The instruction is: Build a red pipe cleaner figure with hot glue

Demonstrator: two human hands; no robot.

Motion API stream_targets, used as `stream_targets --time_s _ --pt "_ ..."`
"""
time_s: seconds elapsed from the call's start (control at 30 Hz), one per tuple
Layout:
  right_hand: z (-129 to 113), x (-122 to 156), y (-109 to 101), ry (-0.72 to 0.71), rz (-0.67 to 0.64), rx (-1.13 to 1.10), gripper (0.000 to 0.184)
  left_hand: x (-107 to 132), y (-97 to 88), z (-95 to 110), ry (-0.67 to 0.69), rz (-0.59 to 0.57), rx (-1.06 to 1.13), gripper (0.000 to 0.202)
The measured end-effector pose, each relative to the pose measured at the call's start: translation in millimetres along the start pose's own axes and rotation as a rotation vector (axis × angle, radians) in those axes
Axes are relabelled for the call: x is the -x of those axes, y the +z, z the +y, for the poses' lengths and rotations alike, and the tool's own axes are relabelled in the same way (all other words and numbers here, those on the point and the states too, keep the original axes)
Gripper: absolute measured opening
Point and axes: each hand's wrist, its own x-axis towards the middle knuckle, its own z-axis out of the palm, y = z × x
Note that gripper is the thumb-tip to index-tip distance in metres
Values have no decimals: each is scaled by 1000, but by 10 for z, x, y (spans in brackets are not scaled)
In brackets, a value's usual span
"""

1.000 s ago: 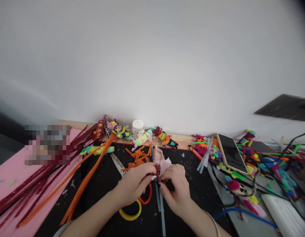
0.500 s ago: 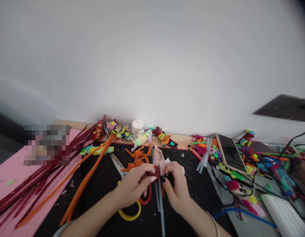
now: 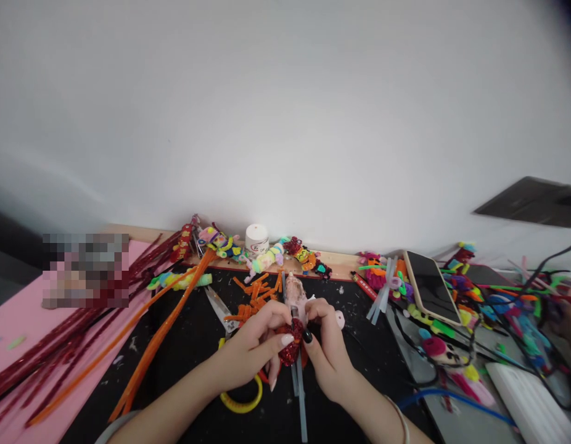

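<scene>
In the middle of the black mat, my left hand (image 3: 260,339) pinches a red glittery pipe-cleaner piece (image 3: 290,353) between thumb and fingers. A little orange shows within the piece. From the other side my right hand (image 3: 329,345) closes in, thumb and index finger bent at the red piece's edge; its grip is partly hidden. Just beyond the fingertips lies a pinkish, crusted object (image 3: 295,288), partly covered by my hands. Translucent glue sticks (image 3: 301,401) lie below the red piece. Scissors (image 3: 242,404) with yellow and red handles lie partly under my left hand.
Cut orange pipe-cleaner bits (image 3: 255,299) lie behind my left hand. Long orange stems (image 3: 163,336) and red glittery stems (image 3: 45,345) spread leftward. A white cup (image 3: 256,239) and small dolls stand by the wall. On the right are a phone (image 3: 432,287) and a white box (image 3: 530,401).
The red glittery piece has turned and come lower between my hands, showing more of its surface. My left fingers have shifted around it; my right hand stays nearly in place.
</scene>
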Motion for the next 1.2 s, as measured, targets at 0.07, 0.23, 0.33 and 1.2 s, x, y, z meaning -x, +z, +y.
stream_targets --time_s 0.07,0.23,0.33,1.2 --pt "-2 0 -3 4 -17 -21 10 -6 5 8 -26 -28 51 11" --pt "-4 9 -10 22 -41 -45 11 -25 -3 13 -62 -67 110 10" --pt "-2 4 -12 23 -37 -58 9 -33 -10 7 -63 -62 126 9" --pt "-33 -11 -35 -3 -30 -46 5 -59 -42 10 -40 -42 187 11"
